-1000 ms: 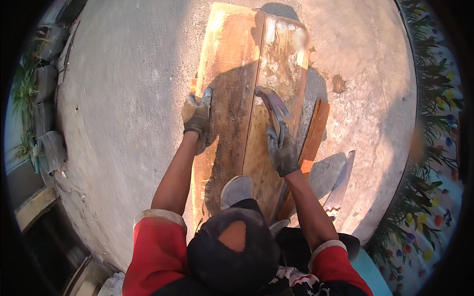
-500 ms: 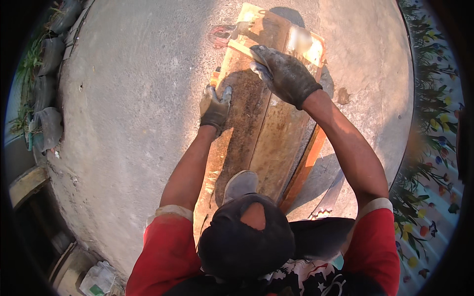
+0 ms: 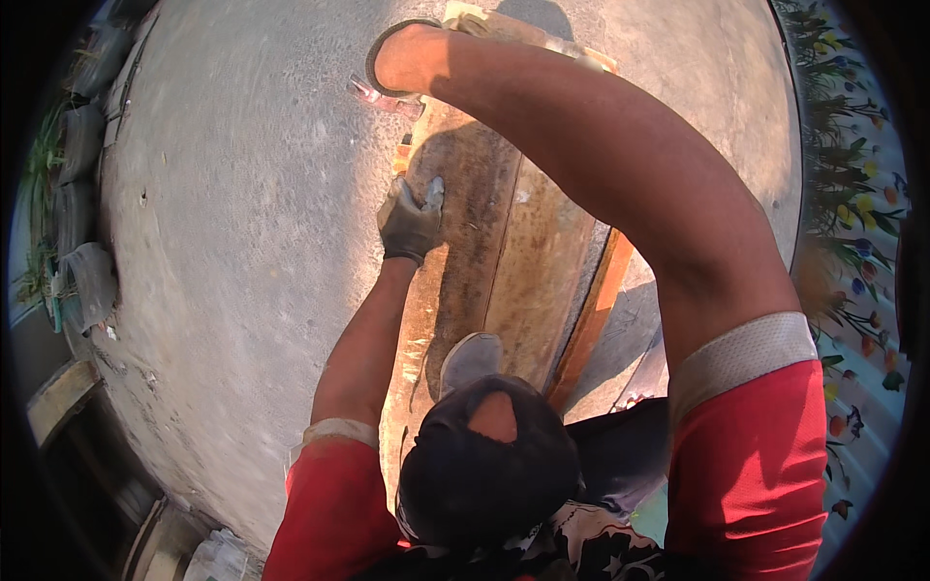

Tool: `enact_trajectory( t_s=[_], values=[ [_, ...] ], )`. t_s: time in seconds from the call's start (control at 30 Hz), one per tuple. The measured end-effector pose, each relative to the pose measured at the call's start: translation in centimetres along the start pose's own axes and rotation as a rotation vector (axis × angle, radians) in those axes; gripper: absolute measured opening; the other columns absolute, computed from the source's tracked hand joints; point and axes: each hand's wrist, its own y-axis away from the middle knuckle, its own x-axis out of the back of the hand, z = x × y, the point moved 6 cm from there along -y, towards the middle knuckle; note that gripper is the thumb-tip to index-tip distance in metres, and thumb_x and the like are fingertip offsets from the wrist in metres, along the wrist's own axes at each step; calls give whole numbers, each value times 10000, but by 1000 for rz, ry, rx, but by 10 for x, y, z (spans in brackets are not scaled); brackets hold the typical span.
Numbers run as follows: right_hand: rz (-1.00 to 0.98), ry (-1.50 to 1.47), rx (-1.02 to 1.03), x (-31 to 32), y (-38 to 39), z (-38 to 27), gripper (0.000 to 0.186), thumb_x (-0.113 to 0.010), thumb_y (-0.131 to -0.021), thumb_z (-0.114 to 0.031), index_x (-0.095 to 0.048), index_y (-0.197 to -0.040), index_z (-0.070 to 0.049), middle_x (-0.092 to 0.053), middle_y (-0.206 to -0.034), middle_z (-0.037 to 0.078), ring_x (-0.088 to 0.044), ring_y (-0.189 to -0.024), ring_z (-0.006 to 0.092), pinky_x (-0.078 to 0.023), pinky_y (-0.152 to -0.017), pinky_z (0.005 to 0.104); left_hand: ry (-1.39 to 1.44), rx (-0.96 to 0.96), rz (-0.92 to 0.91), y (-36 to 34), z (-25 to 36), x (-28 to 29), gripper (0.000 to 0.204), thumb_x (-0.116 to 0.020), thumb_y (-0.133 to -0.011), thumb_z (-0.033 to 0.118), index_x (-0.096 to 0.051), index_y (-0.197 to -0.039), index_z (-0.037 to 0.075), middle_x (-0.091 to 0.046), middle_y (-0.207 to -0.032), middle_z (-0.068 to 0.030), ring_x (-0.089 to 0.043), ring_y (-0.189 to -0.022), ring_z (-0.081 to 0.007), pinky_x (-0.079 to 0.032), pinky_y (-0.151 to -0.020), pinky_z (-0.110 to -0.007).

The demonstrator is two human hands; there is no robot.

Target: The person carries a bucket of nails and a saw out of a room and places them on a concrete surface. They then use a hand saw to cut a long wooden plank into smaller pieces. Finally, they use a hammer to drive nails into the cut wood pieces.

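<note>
A long worn wooden piece of joined boards (image 3: 538,261) lies before me, stained brown and partly in shade. My left hand (image 3: 410,221), in a dirty grey glove, is closed over its left edge with the thumb on top. An orange-brown bit (image 3: 402,157) juts out just beyond that hand; I cannot tell what it is. My right forearm crosses above the far part of the boards. Only the dark cuff of my right hand's glove (image 3: 372,56) shows clearly; the fingers and anything in them are hidden behind the wrist.
Red-handled pliers or a similar tool (image 3: 387,100) lie on the concrete floor (image 3: 232,213) by the boards' far left. A grey shoe (image 3: 472,360) rests on the boards. Dark planter bags (image 3: 87,145) line the left; a flower-patterned sheet (image 3: 862,232) borders the right.
My right hand has risen toward the far left, its forearm now covering the far boards. The light wooden stick it held is out of sight. My left hand keeps its hold.
</note>
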Motion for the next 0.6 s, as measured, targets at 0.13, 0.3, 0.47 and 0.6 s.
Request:
enact_trajectory(
  t_s=[0.13,0.3,0.47,0.6],
  values=[
    [53,151,7,-25,-21,12,360,-784,-814,-205,-773,-1166,-131,-756,-1069,93,-729,-868,257,-576,-713,486,87,28,-86,4,15,1,550,-668,-924,535,-622,-1052,1,-691,-887,-237,-683,-877,-426,-528,-790,-483],
    [-4,118,-132,-26,18,37,308,-618,-954,-199,-707,-1234,-103,-732,-1114,128,-706,-934,276,-553,-816,444,-49,-114,29,-6,-9,-10,628,-671,-901,564,-647,-1110,-28,-714,-924,-221,-696,-881,-417,-546,-807,-503],
    [376,-404,-201,-72,165,65,451,-503,-1066,-333,-529,-1391,-23,-694,-1049,273,-703,-929,384,-541,-859,489,-101,-40,20,-3,-6,-10,559,-667,-924,542,-622,-1024,-7,-686,-878,-249,-677,-848,-432,-519,-762,-513],
    [684,-901,-547,-189,282,35,476,-614,-1015,-246,-488,-1407,-8,-684,-1000,311,-683,-922,481,-533,-779,490,-202,-145,113,-10,-20,-21,646,-672,-904,575,-634,-1103,-38,-689,-786,-205,-686,-782,-423,-545,-741,-506]
  ],
)
